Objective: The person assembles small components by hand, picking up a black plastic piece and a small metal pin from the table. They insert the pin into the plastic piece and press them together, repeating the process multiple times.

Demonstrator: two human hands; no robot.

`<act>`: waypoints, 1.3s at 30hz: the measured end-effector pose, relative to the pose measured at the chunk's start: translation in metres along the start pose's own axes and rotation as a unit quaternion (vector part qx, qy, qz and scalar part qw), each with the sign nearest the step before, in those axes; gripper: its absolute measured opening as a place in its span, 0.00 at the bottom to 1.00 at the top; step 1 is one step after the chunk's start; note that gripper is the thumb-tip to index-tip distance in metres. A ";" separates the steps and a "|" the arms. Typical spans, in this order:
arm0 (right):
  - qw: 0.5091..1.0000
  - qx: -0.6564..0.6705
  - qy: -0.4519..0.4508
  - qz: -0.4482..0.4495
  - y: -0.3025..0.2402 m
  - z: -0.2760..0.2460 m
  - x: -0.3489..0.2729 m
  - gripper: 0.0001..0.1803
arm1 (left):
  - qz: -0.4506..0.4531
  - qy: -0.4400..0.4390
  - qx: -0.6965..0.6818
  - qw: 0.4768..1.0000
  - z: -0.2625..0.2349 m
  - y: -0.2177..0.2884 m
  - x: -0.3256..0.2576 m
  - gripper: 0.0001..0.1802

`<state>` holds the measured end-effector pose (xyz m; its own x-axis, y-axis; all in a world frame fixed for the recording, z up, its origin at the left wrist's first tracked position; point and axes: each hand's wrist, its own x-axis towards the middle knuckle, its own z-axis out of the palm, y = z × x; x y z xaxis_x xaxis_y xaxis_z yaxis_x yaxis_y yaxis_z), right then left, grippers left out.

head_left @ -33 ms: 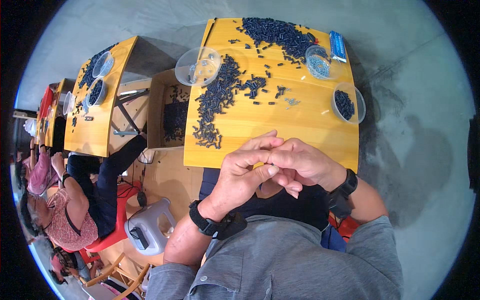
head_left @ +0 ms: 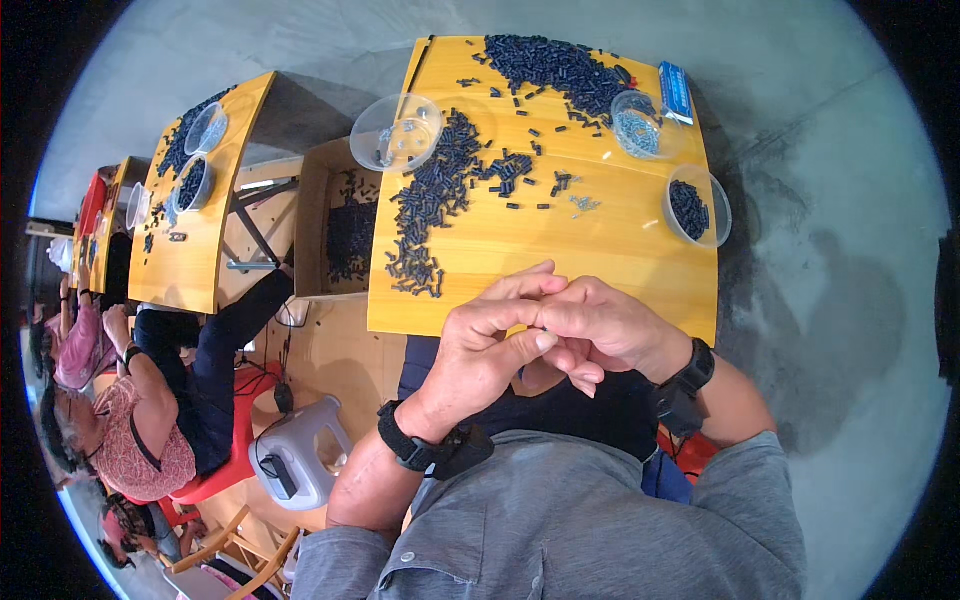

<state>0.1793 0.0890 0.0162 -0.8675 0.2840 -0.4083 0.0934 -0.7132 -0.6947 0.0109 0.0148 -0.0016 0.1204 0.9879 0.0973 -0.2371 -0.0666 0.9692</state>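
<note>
I see the left hand and right hand together around the near edge of the tabletop, fingertips of both closed on what appears to be a small dark piece, too hidden for me to tell its long axis. The loose black tubes lie far and left, in mixed directions, nearer the left hand; the clear bowl stands far and right, nearer the right.

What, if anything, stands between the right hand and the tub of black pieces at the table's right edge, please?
Nothing visible does: between the right hand and the tub, only yellow tabletop shows.
</note>
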 end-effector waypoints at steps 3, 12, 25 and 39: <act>0.999 0.009 -0.009 -0.042 0.006 0.002 0.001 0.23 | 0.007 0.001 -0.002 1.000 -0.002 0.000 -0.001 0.11; 0.992 0.116 0.024 -0.030 0.021 0.011 0.010 0.22 | -0.060 0.023 0.013 0.998 -0.002 0.000 -0.004 0.10; 0.995 0.082 0.006 0.060 0.018 0.004 0.014 0.37 | -0.129 0.061 -0.002 0.990 -0.001 0.011 -0.004 0.03; 0.987 0.138 -0.043 0.067 0.028 0.008 0.014 0.30 | -0.116 -0.004 -0.016 0.993 -0.005 0.010 -0.007 0.06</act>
<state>0.1665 0.0677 -0.0044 -0.8957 0.1288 -0.4257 0.0835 -0.8915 -0.4453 0.0030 0.0081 0.0062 0.1821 0.9753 -0.1252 -0.2336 0.1665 0.9580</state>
